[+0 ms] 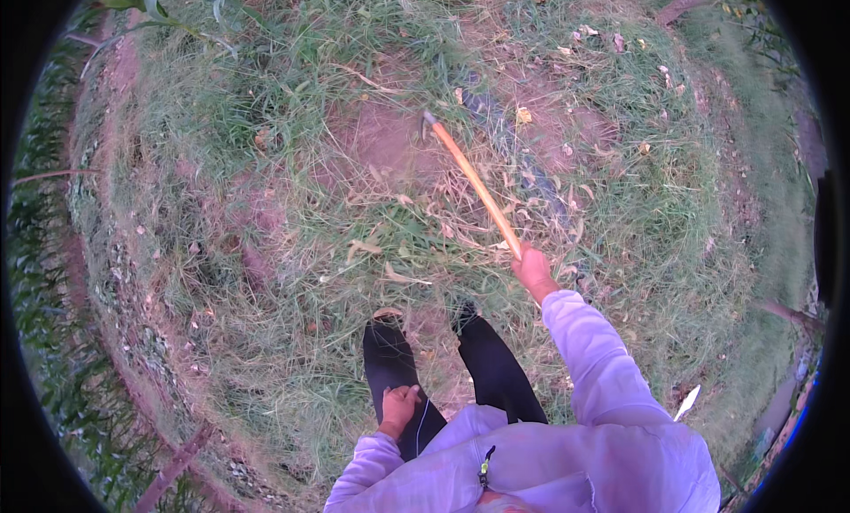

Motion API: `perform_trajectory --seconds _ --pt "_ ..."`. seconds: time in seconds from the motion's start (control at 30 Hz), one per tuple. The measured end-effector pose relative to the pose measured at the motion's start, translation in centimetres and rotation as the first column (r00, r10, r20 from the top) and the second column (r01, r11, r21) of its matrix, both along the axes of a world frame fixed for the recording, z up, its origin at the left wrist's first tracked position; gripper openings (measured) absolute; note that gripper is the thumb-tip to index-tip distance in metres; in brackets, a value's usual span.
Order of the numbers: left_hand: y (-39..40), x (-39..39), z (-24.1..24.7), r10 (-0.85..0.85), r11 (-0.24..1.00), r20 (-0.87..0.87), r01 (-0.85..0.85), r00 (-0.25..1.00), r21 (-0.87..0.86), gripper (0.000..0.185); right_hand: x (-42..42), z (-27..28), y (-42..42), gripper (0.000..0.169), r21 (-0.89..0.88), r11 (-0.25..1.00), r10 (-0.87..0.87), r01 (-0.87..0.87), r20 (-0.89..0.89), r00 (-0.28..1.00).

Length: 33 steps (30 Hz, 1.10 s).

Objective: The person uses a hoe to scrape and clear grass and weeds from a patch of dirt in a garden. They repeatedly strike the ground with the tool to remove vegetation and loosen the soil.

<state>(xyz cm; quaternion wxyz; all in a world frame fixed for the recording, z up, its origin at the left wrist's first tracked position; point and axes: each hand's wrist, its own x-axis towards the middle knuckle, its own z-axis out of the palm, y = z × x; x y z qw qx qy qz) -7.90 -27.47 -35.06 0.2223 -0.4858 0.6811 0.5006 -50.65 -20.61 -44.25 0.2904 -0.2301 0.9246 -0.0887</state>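
Observation:
My right hand (533,271) is closed around the orange-brown handle of a long-handled hand tool (477,184). Its small dark curved metal head points away from me, at or just above a patch of bare soil (388,138); whether it touches cannot be told. The head looks like a sickle or small hoe blade. My left hand (400,403) rests at my left thigh, over the black trousers, with fingers curled; whether it holds anything is unclear. Loose cut grass (398,231) lies between my feet and the soil patch.
A dark flat strip, perhaps a hose (495,118), runs through the grass beyond the tool. Tree trunks (690,2) stand at the upper right and lower left (174,470). Leafy crop plants (40,280) line the left edge. A broad-leaved plant (156,5) grows at the upper left.

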Motion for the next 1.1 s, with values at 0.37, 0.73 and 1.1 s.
perform_trajectory --seconds 0.37,0.73,1.1 --pt "7.8 7.4 -3.7 -0.154 0.988 -0.123 0.154 0.980 -0.009 0.033 2.0 -6.9 -0.8 0.026 0.188 0.975 0.090 -0.115 0.134 0.987" --pt "5.6 9.6 -4.5 -0.249 0.953 -0.153 0.214 0.956 -0.217 0.027 16.5 14.8 30.9 0.027 0.480 0.875 -0.123 0.067 0.087 0.989" --pt "5.4 13.5 -3.7 -0.151 0.976 -0.166 0.120 0.974 -0.184 0.022 15.5 -8.0 -17.3 0.020 -0.258 0.855 -0.322 0.451 0.418 0.850"
